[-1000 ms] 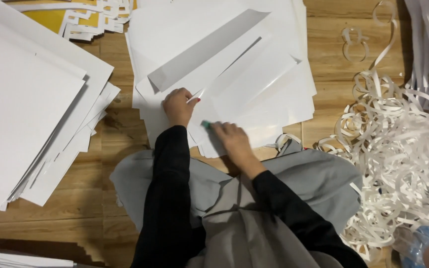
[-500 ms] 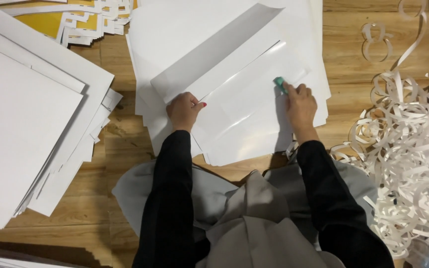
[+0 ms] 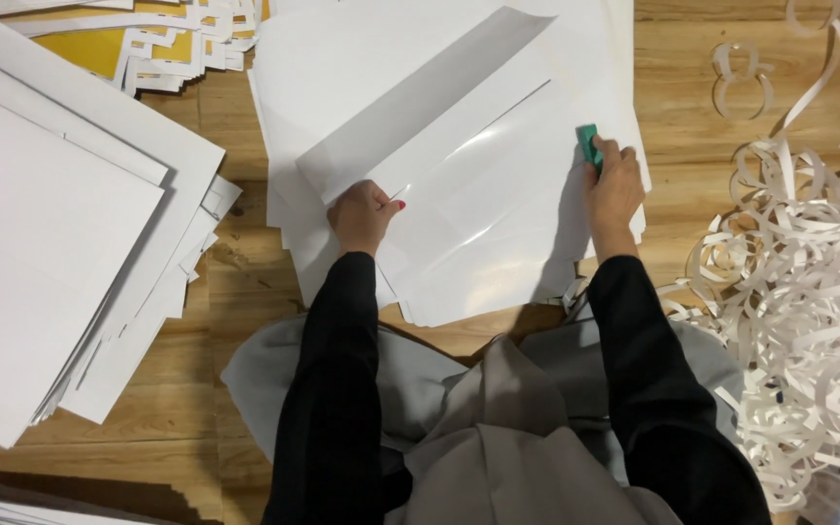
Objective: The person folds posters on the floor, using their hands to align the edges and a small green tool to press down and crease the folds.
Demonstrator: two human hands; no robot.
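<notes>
Centrally, the left hand [image 3: 364,212] pinches a grey strip [image 3: 420,107] on the white sheets [image 3: 459,224]; the right hand [image 3: 616,187], right of centre, grips a green scraper [image 3: 589,146] pressed against them.

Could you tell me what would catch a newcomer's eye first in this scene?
Probably the two hands at the centre: the left hand pins a grey strip lying slantwise on a glossy white sheet, while the right hand grips a small green tool at the sheet's right edge. A tangle of white paper trimmings fills the right side, and stacked white sheets the left.
</notes>
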